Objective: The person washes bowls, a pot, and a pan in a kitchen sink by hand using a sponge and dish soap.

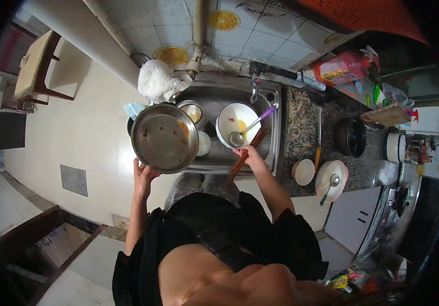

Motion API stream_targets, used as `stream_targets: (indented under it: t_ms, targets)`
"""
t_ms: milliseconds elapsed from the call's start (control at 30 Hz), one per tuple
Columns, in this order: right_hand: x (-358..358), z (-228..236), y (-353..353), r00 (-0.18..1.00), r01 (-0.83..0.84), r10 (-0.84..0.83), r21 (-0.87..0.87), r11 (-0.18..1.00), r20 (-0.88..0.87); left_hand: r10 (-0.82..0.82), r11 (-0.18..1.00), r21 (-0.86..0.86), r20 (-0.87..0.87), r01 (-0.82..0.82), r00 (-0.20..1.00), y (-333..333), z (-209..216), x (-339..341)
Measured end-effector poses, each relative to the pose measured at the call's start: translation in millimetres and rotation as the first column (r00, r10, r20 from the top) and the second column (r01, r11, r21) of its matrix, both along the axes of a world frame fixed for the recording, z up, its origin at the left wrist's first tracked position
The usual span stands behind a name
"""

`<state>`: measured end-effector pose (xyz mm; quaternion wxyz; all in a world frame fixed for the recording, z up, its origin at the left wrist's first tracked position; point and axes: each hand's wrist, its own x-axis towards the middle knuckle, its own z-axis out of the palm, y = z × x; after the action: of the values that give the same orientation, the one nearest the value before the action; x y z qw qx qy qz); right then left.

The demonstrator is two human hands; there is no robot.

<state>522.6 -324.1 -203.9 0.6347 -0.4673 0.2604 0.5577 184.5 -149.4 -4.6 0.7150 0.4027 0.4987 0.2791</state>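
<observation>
My left hand [145,179] is closed on the lower rim of a round stainless steel dish [164,145], held tilted at the sink's left edge with reddish food scraps on its inside. My right hand [251,157] grips a bundle of reddish-brown chopsticks [239,168] just in front of a white bowl [223,115]. Inside that bowl, in the sink [204,81], lie yellowish liquid, a red scrap and a ladle [236,139] with a purple handle. A small metal bowl [193,109] and a white rounded vessel [204,144], partly hidden by the dish, sit beside it.
A white towel [158,81] hangs at the sink's back left, above a light blue bag edge [133,109]. The faucet [254,86] juts over the sink. On the right granite counter [297,122] are a small bowl [303,172], a larger bowl [332,172] with a spoon, and a black pot [350,136].
</observation>
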Motion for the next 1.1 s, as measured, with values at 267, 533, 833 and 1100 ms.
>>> stream_targets:
  t_ms: [267,533,833,1100]
  targets:
    - [15.8,-60.4,26.9,0.995,0.09,-0.093,-0.108,0.99,-0.02,-0.021,0.999,-0.035,-0.039,0.019,0.999,1.1,2.9,-9.1]
    - [14.5,23.0,9.7,0.981,-0.14,0.144,-0.043,0.989,0.13,0.014,0.998,-0.068,-0.015,-0.015,1.0,-0.2,-6.6,4.5]
    - [1.6,80.0,22.0,0.819,-0.551,0.56,0.104,0.828,-0.123,-0.035,0.995,-0.097,0.019,0.037,0.999,-1.1,-21.3,29.0]
    - [-9.0,35.6,79.4,0.783,-0.596,0.598,-0.069,0.8,0.17,-0.041,0.991,0.124,-0.1,0.053,0.994,-2.4,-25.0,26.4]
